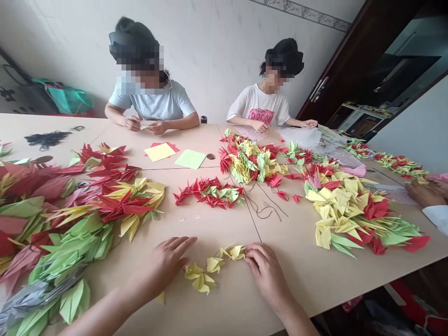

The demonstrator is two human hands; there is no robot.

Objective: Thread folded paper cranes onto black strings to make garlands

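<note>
Pale brown tabletop point(224, 228) runs beneath everything. The left hand point(170, 259), fingers stretched and thumb parted from them, is beside the near end of a yellow paper chain point(202, 280); the right hand point(268, 270) pinches its other end. Beyond, a red-and-green garland point(199, 187) lies between a left heap point(75, 249) and right heap point(345, 200) of folded paper, before two seated co-workers point(154, 105).

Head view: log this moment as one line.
left hand: open, by yellow paper strand | right hand: at strand's right end | beyond: red-green garland on table
</note>
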